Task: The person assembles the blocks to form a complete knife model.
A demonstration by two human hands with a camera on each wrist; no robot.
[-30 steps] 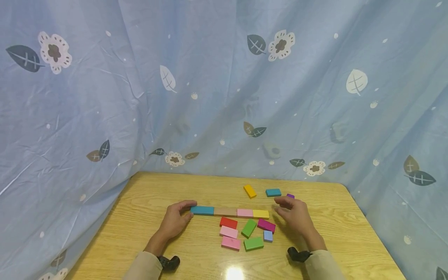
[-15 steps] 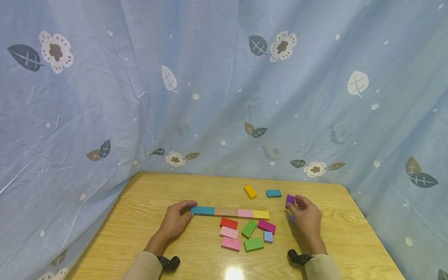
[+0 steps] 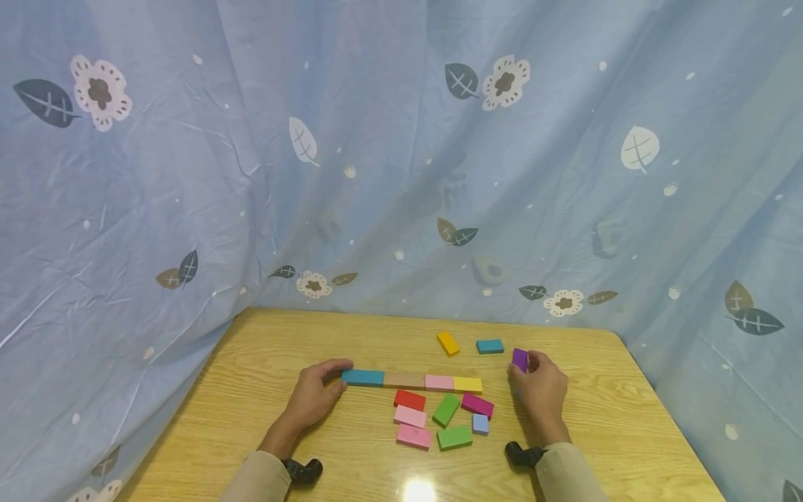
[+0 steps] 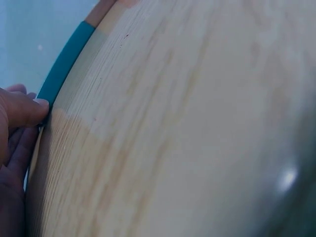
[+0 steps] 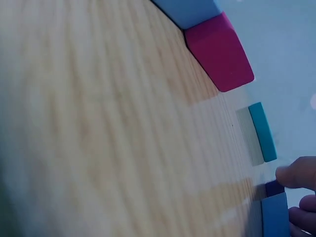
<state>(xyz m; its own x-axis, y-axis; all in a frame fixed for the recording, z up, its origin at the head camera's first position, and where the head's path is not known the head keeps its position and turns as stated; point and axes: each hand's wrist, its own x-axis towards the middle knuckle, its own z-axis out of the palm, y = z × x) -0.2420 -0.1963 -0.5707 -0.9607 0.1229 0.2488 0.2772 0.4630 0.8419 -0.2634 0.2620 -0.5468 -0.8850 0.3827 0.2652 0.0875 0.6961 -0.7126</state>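
In the head view, a row of flat blocks runs across the table: a teal block [image 3: 364, 378], a tan block [image 3: 404, 380], a pink block [image 3: 439, 382] and a yellow block [image 3: 468, 385]. My left hand [image 3: 314, 394] grips the teal block's left end; its thumb lies against that end in the left wrist view. To the right of the row, my right hand [image 3: 544, 390] pinches a purple block [image 3: 520, 359] between thumb and fingers. A blue block [image 5: 275, 215] sits just in front of the purple one in the right wrist view, mostly hidden by the hand in the head view.
Nearer the person lie a red block [image 3: 410, 399], two pink blocks, two green blocks [image 3: 454, 437], a magenta block [image 3: 478, 405] and a small light-blue block [image 3: 480, 424]. Behind the row are an orange block [image 3: 448, 343] and another teal block [image 3: 490, 346]. A curtain [image 3: 389, 174] hangs behind the table.
My right hand has moved from beside the row's right end to the purple block and taken hold of it, then shifted slightly left. The left hand has stayed at the teal block.
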